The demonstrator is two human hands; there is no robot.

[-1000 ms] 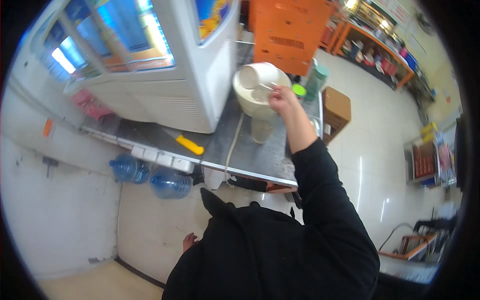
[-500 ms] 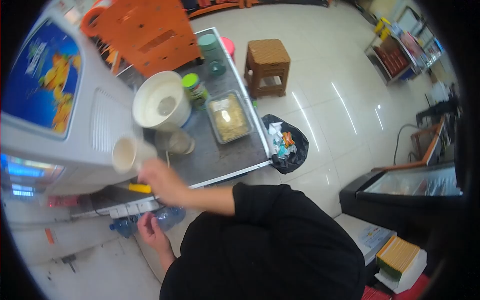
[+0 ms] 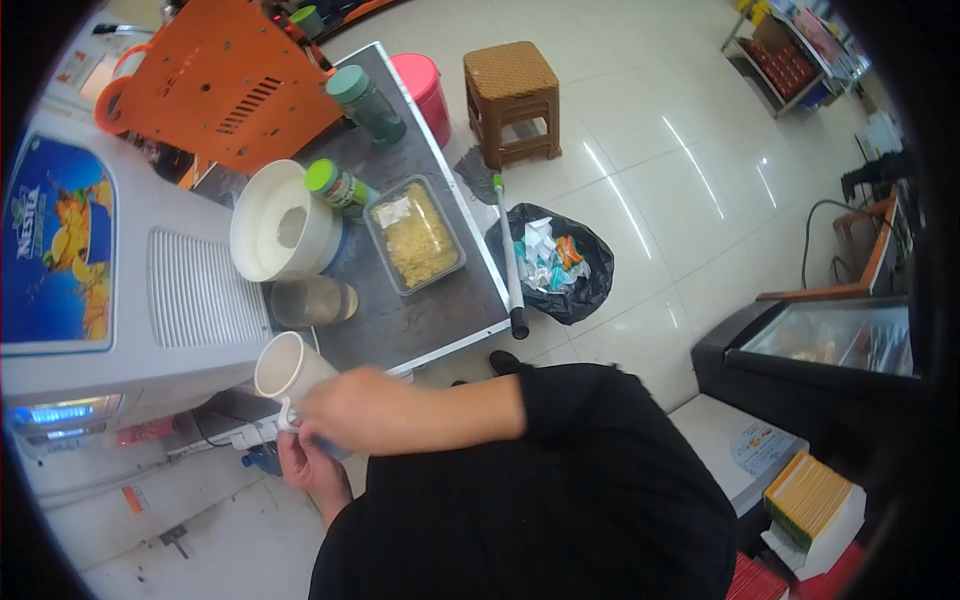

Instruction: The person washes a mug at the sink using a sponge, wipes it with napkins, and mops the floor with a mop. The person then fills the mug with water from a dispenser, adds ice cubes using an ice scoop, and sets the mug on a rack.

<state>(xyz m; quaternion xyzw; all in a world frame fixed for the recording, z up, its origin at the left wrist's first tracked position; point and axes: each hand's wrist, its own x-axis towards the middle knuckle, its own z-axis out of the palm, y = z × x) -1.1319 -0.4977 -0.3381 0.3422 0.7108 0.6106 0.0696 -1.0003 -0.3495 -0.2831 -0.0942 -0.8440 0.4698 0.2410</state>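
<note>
A cream mug (image 3: 285, 367) is held over the table's near edge, its mouth facing up and toward me. My right hand (image 3: 352, 410) reaches across from the right and is closed on the mug's handle side. Just below, my left hand (image 3: 312, 470) has its thumb and fingers bent together at the white handle; the exact contact is partly hidden. A clear plastic bottle (image 3: 262, 460) lies behind my left hand, mostly covered. Farther up, a tinted glass jug (image 3: 305, 301) rests beside a white tub (image 3: 255, 235).
A clear box of yellowish crumbly food (image 3: 420, 250), a green-lidded jar (image 3: 338, 187) and a teal-lidded jar (image 3: 365, 105) stand on the dark table (image 3: 400, 330). A drink dispenser (image 3: 150, 230) is at left, a trash bin (image 3: 590, 290) and stool (image 3: 512, 75) beyond.
My left hand has come up to meet the mug's handle. The mug and my right hand are lower and closer to it. The view has shifted.
</note>
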